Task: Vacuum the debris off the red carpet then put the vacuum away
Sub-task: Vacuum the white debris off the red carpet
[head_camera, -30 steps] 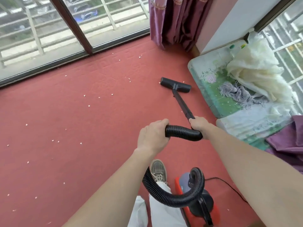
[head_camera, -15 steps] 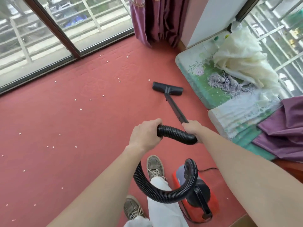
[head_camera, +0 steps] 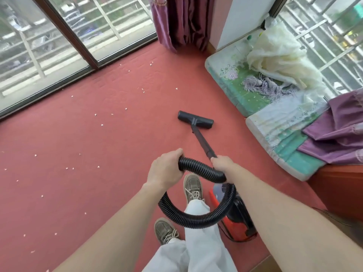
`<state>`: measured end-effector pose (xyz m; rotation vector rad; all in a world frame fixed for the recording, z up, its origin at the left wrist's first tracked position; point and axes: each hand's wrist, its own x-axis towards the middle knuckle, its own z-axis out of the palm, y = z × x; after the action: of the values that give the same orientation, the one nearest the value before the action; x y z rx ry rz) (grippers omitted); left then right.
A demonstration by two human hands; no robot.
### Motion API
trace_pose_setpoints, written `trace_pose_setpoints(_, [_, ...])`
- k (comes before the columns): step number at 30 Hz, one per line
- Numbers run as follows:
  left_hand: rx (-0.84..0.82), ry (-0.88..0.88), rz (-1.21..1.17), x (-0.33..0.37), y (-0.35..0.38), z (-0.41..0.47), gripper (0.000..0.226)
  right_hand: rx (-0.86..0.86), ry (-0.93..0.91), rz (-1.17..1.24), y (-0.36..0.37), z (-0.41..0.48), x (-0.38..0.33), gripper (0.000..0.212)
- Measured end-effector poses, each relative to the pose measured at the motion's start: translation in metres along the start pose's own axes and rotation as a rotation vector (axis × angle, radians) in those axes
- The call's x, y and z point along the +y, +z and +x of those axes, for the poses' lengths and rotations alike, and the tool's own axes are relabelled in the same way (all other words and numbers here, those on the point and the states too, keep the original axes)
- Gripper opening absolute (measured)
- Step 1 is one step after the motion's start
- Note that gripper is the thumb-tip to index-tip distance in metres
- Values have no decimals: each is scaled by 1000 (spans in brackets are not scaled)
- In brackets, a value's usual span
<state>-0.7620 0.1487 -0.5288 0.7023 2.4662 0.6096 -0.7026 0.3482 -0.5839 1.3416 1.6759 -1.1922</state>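
A red carpet (head_camera: 82,138) covers the floor, dotted with several small white bits of debris (head_camera: 102,125) on its left half. The black floor nozzle (head_camera: 195,122) lies flat on the carpet at mid-frame, on a black wand (head_camera: 203,142). My right hand (head_camera: 222,163) grips the wand's near end. My left hand (head_camera: 165,170) grips the ribbed black hose (head_camera: 198,169), which loops down to the red and black vacuum body (head_camera: 235,218) standing beside my right foot.
Sliding glass doors (head_camera: 59,46) line the far left edge. A purple curtain (head_camera: 180,20) hangs in the corner. Green floral cushions (head_camera: 253,99) with a cream cloth (head_camera: 279,55) and purple fabric (head_camera: 337,130) lie along the right. My shoes (head_camera: 193,188) stand behind the hose.
The nozzle has been drawn back towards me along the carpet, away from the curtain corner. Both hands keep their hold, and I have stepped back.
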Motion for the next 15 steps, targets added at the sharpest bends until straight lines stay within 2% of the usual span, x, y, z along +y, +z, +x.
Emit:
trace_pose_setpoints(5, [127,27,3,3,-15,35,16,51,25,6,-19,25,-49,29])
trace_pose_setpoints(12, [-47,117,40,0,-32,59,22,-120,-55,-245,-16,23,-37,33])
trace_pose_setpoints(15, [-41,89,51,-5,-43,78,26,-104,-81,-241,-16,43,-57,37])
